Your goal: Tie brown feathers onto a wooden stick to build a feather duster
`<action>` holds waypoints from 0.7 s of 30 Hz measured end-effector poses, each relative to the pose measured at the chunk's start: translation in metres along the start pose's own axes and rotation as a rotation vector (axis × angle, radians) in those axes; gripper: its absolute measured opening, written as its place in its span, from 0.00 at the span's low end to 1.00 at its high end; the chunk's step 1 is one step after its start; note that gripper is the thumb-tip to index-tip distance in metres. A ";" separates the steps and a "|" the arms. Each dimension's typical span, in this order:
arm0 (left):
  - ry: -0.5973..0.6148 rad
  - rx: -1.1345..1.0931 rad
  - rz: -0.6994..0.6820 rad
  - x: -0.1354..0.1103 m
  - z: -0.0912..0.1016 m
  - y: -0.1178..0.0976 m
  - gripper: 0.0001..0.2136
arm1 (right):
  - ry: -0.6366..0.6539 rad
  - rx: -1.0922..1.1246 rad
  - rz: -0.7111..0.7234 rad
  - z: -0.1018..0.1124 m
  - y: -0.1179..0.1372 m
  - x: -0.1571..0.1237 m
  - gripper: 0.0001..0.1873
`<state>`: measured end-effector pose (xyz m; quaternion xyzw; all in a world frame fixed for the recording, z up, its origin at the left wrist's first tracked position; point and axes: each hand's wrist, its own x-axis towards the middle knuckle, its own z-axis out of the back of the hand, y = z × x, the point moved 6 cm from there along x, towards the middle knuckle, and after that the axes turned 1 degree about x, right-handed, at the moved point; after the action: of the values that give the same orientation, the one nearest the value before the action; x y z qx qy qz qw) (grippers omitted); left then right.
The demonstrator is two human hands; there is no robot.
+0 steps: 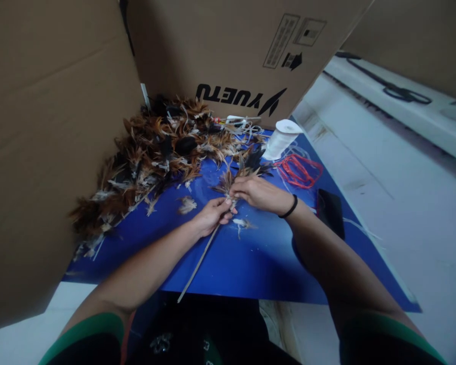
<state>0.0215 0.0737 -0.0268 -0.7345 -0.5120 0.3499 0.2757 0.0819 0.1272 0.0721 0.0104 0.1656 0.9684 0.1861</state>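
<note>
My left hand (213,217) is closed around a thin pale stick (198,267), whose bare end slants down to the table's near edge. Brown and dark feathers (251,161) fan out from the stick's upper end. Just above the left fingers, my right hand (257,193), with a black band on its wrist, pinches the base of the feathers against the stick. The exact grip point is partly hidden by the fingers. Below the right hand lies a small loose whitish feather tuft (243,223), and another pale tuft (187,205) rests left of my hands.
A large heap of feathers (152,147) covers the blue table's (231,268) left and back. Cardboard boxes (228,45) stand behind and left. To the right are a white spool (283,138), red twine (299,171) and a dark flat object (330,213). Scissors (406,95) lie on a far ledge.
</note>
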 end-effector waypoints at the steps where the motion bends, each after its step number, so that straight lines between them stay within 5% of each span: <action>1: 0.003 0.012 -0.007 0.000 0.000 0.000 0.15 | 0.004 -0.005 -0.004 -0.001 0.000 0.000 0.13; 7: -0.041 0.112 -0.030 -0.001 0.003 0.001 0.16 | 0.013 -0.033 -0.036 -0.004 -0.002 0.002 0.11; 15: -0.041 0.158 -0.010 -0.001 0.004 0.005 0.19 | -0.478 -0.100 -0.053 0.057 0.005 0.001 0.09; 21: -0.084 0.119 -0.009 0.001 0.007 0.009 0.17 | -0.353 -0.042 0.053 0.044 0.038 0.036 0.09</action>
<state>0.0213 0.0716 -0.0378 -0.6991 -0.5048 0.4091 0.2986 0.0386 0.1206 0.1250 0.1809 0.1097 0.9593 0.1868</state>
